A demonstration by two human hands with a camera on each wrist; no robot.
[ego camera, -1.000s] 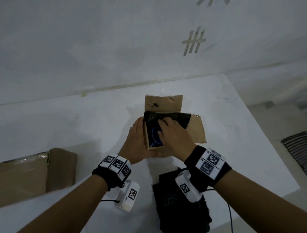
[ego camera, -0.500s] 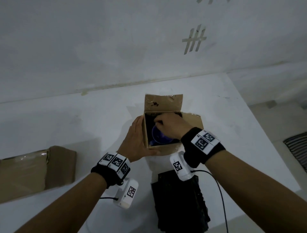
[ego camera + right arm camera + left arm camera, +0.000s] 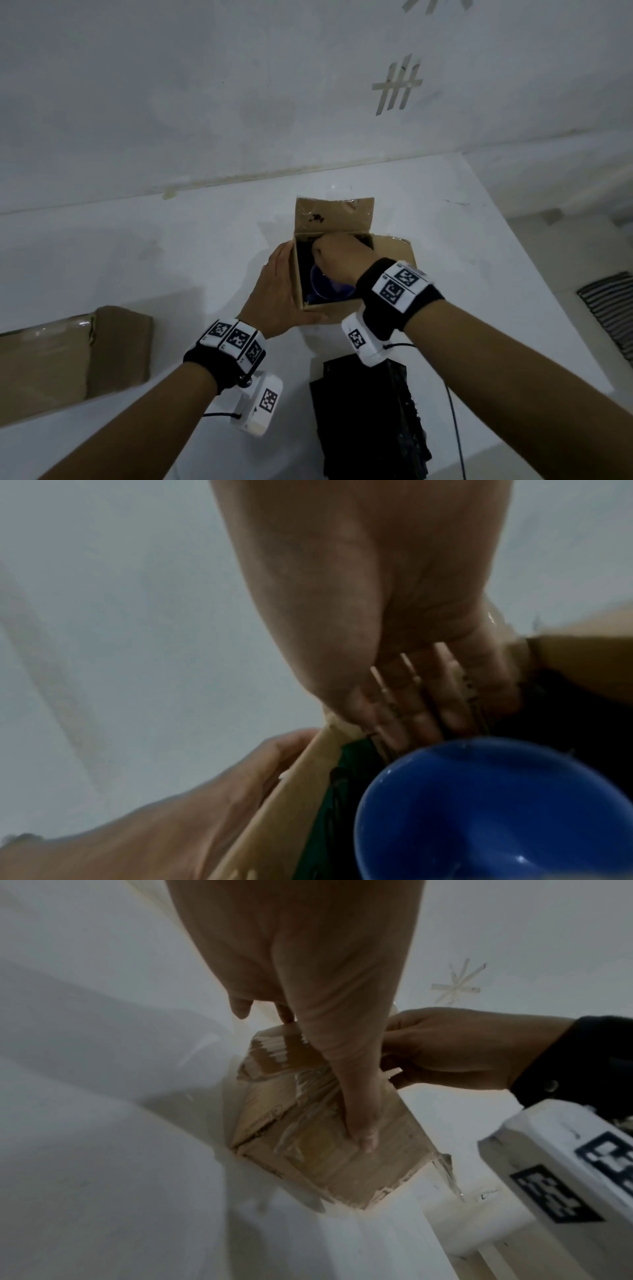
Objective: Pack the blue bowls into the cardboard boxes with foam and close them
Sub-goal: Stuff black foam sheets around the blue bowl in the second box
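An open cardboard box (image 3: 329, 308) stands mid-table with its far flap (image 3: 334, 216) up. A blue bowl (image 3: 325, 287) lies inside, large in the right wrist view (image 3: 496, 813), with black foam (image 3: 305, 260) lining the walls. My left hand (image 3: 277, 284) lies flat against the box's left side. In the left wrist view its thumb (image 3: 359, 1123) runs straight down the box's (image 3: 308, 1164) near face. My right hand (image 3: 339, 253) is inside at the far wall. Its curled fingers (image 3: 411, 704) grip black foam (image 3: 565, 710) just above the bowl's rim.
A stack of black foam sheets (image 3: 370, 421) lies at the near table edge under my right wrist. A second cardboard box (image 3: 68, 356) sits at the left. The white wall stands just behind the table, whose right edge (image 3: 534, 274) drops to the floor.
My right hand has gone from over the opening down to the box's far wall, taking the black foam inside with it. More of the blue bowl shows. The left hand has stayed put.
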